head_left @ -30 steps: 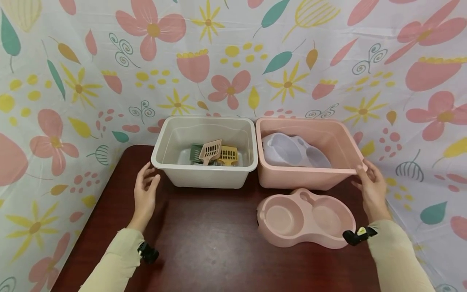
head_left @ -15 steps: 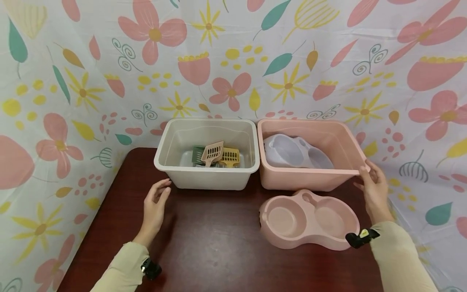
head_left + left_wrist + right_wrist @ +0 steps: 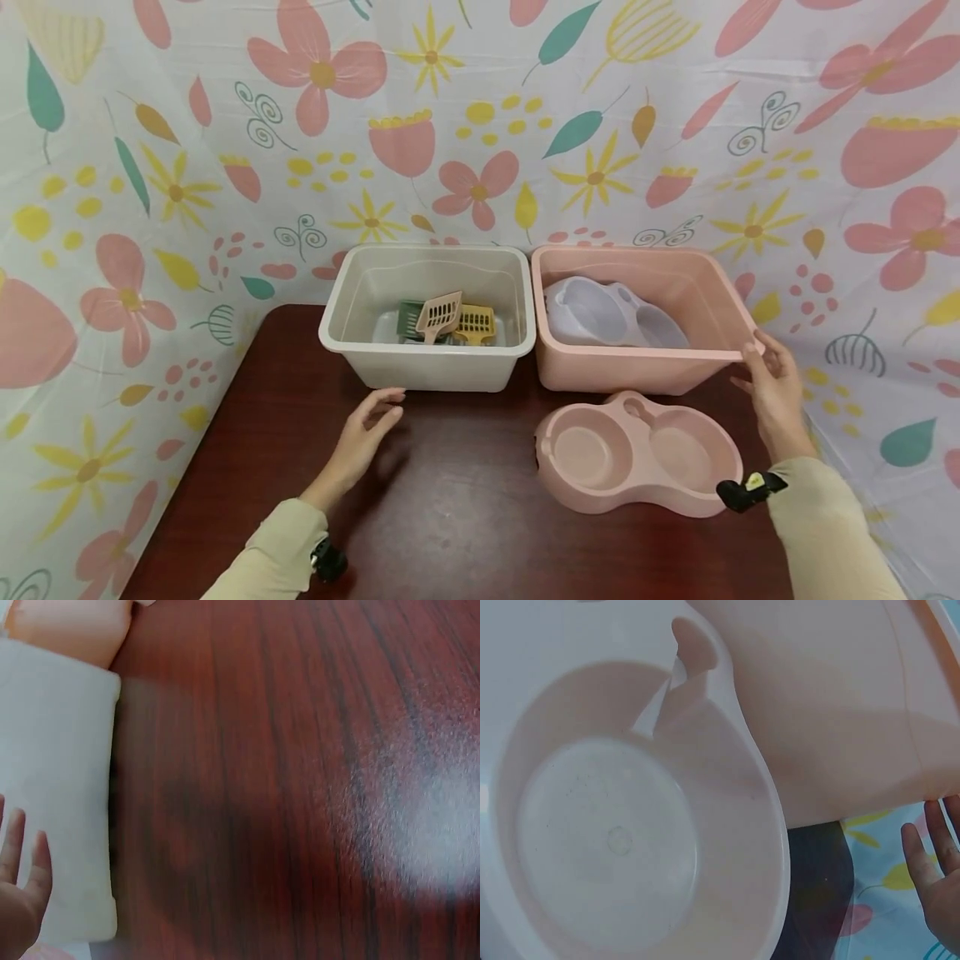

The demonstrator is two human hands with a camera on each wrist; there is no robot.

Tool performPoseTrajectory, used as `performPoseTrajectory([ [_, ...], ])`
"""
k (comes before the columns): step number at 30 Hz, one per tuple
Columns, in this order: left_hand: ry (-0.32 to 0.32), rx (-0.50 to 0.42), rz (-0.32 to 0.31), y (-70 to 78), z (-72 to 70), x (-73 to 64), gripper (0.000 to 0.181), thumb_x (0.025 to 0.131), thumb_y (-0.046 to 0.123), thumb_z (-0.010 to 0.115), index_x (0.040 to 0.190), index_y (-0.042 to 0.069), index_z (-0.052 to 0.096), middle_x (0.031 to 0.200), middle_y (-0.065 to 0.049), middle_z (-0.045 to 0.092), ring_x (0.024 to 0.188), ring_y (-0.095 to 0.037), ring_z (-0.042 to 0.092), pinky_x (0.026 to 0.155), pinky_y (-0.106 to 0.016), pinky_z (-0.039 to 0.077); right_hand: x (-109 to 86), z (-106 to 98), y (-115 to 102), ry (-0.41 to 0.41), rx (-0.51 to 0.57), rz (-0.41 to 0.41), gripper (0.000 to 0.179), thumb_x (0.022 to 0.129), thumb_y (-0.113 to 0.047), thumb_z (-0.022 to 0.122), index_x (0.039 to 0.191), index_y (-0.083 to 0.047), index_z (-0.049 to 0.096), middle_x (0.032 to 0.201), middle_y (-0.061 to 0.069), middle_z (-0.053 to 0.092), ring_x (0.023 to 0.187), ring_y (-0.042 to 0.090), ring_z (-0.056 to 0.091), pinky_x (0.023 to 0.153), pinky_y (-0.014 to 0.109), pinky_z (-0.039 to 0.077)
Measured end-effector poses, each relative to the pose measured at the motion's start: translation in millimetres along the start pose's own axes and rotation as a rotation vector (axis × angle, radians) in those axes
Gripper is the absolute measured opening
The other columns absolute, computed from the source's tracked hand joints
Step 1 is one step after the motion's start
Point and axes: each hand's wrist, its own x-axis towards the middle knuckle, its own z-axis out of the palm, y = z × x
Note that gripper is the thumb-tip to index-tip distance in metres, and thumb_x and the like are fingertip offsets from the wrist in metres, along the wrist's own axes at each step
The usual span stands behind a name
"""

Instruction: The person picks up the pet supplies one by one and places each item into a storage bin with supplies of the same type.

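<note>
My left hand (image 3: 363, 437) hovers over the table in front of the grey bin (image 3: 431, 367), fingers loosely bent with nothing in them; the left wrist view shows its spread fingers (image 3: 37, 862) against the bin's pale wall. At the right front corner of the pink bin (image 3: 622, 371) my right hand (image 3: 776, 396) touches the rim. In the right wrist view its fingers (image 3: 934, 832) look straight, tips at the bin's edge. Before the pink bin lies a pink double pet bowl (image 3: 637, 454). A lilac double bowl (image 3: 600, 312) leans inside that bin.
Several litter scoops lie in the grey bin, among them a pink scoop (image 3: 440, 315), a yellow scoop (image 3: 476, 323) and a green scoop (image 3: 408, 317). Both bins stand side by side against a flowered cloth (image 3: 480, 108) on the dark red table (image 3: 450, 500).
My left hand has left the grey bin's left front corner and moved right and toward me, in front of the bin. The right hand stays at the pink bin's corner.
</note>
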Motion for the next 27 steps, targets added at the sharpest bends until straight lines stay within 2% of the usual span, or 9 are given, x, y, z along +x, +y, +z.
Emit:
performPoseTrajectory([
  [3, -0.064, 0.016, 0.001, -0.6, 8.7, -1.6, 0.032, 0.101, 0.018, 0.06, 0.132, 0.012, 0.059, 0.134, -0.018, 0.055, 0.115, -0.031, 0.053, 0.096, -0.044, 0.042, 0.3, -2, -1, -0.026, -0.038, 0.002, 0.043, 0.098, -0.011, 0.062, 0.14, -0.018, 0.055, 0.143, 0.007, 0.041, 0.089, -0.002, 0.061, 0.063, 0.017, 0.053],
  [6, -0.098, 0.007, 0.0, -1.0, 17.5, -2.4, 0.031, 0.1, 0.02, 0.061, 0.131, 0.016, 0.06, 0.134, -0.016, 0.056, 0.113, -0.028, 0.055, 0.095, -0.047, 0.043, 0.1, -3, -2, -0.042, -0.062, 0.003, 0.045, 0.098, -0.012, 0.061, 0.142, -0.019, 0.052, 0.152, 0.01, 0.033, 0.088, -0.003, 0.061, 0.063, 0.016, 0.053],
  [10, -0.133, 0.005, -0.019, -0.9, 28.8, -1.8, 0.03, 0.1, 0.019, 0.061, 0.13, 0.019, 0.061, 0.132, -0.015, 0.057, 0.113, -0.025, 0.055, 0.09, -0.045, 0.046, -0.4, -4, -2, -0.056, -0.052, -0.009, 0.045, 0.098, -0.011, 0.061, 0.142, -0.018, 0.053, 0.148, 0.008, 0.037, 0.087, -0.002, 0.062, 0.064, 0.017, 0.053],
  [14, -0.194, 0.025, -0.034, 0.2, 39.2, -2.0, 0.03, 0.1, 0.018, 0.06, 0.13, 0.019, 0.061, 0.131, -0.016, 0.058, 0.117, -0.025, 0.054, 0.096, -0.05, 0.042, -0.7, -4, -3, -0.056, -0.039, -0.015, 0.043, 0.098, -0.011, 0.061, 0.14, -0.017, 0.054, 0.137, 0.004, 0.046, 0.086, -0.001, 0.063, 0.063, 0.017, 0.053],
  [17, -0.232, 0.041, -0.04, 1.8, 46.4, -3.0, 0.031, 0.1, 0.02, 0.06, 0.132, 0.016, 0.061, 0.132, -0.015, 0.058, 0.12, -0.024, 0.053, 0.099, -0.049, 0.039, -1.2, -3, -3, -0.047, -0.048, -0.013, 0.044, 0.097, -0.012, 0.063, 0.14, -0.017, 0.054, 0.132, 0.002, 0.05, 0.085, -0.002, 0.063, 0.063, 0.017, 0.053],
  [27, -0.353, 0.047, -0.051, 5.6, 72.3, -4.5, 0.038, 0.1, 0.023, 0.062, 0.134, 0.009, 0.058, 0.133, -0.015, 0.057, 0.121, -0.026, 0.053, 0.1, -0.05, 0.04, -1.8, -3, -5, -0.042, -0.107, 0.001, 0.048, 0.098, -0.016, 0.063, 0.144, -0.018, 0.05, 0.146, 0.011, 0.039, 0.09, -0.004, 0.06, 0.065, 0.015, 0.052],
])
